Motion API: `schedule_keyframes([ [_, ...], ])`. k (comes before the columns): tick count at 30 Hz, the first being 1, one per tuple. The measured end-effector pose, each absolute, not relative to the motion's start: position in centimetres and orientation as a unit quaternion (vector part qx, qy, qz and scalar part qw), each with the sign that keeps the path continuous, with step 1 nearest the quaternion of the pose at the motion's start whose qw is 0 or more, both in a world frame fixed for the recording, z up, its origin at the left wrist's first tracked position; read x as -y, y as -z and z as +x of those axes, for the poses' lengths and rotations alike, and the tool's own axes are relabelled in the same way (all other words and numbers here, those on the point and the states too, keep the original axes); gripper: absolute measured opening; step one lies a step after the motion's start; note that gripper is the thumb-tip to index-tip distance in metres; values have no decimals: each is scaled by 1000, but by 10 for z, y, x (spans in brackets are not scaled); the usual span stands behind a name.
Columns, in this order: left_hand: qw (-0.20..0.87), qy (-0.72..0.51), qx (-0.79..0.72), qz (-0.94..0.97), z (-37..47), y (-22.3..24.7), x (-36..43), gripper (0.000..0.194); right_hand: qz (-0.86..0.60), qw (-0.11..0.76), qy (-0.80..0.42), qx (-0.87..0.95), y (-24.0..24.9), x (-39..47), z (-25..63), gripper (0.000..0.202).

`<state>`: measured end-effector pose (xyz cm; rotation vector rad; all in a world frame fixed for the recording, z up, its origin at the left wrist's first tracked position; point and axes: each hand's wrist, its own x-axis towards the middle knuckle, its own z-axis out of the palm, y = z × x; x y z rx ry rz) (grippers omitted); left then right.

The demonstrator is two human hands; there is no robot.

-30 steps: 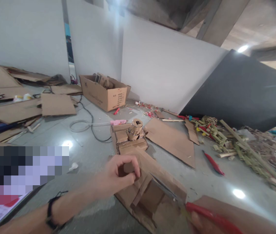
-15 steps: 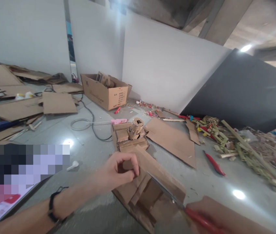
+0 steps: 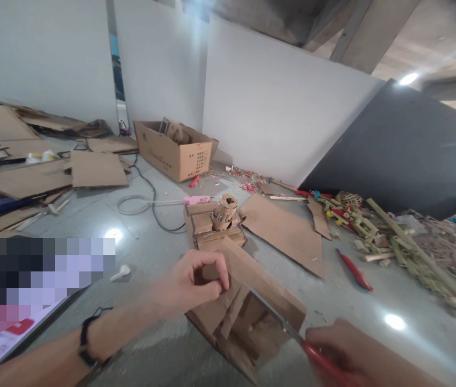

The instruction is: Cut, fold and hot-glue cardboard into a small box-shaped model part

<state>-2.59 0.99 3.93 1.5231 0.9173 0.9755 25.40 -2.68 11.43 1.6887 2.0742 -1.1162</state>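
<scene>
Grey floor (image 3: 151, 258) — cardboard (image 3: 244, 328) between left hand (image 3: 185, 282) and right hand (image 3: 342, 344).

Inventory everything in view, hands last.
folded cardboard: 1, brown, bottom centre
scissors: 1, red-handled, bottom right of centre
cardboard structure: 1, brown, centre
glue gun: 1, pink, cardboard structure's far edge
cardboard sheet: 1, brown, right of centre
cardboard pieces: several, brown, left
panels: at least 3, white, background
dark panel: 1, grey, background right
box: 1, brown, by the panels
bamboo-like pieces: many, green and tan, right
red tool: 1, red, right
phone: 1, largely pixelated, lower left
earbud: 1, white, beside the phone
containers: 2, white, far left
cord: 1, dark, centre-left
wristband: 1, black, lower left
left hand: 1, bare, at the folded cardboard
right hand: 1, bare, holding the scissors
</scene>
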Motion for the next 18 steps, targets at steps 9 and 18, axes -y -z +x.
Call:
schedule_keyframes([
  [9, 520, -412, -384, 642, -26, -36, -11, 4, 566, 73, 362, -737, -112, 28, 255, 21],
  [18, 517, -408, -387, 645, -25, -36, -11, 6, 563, 131, 289, -763, -119, 23, 256, 21],
])
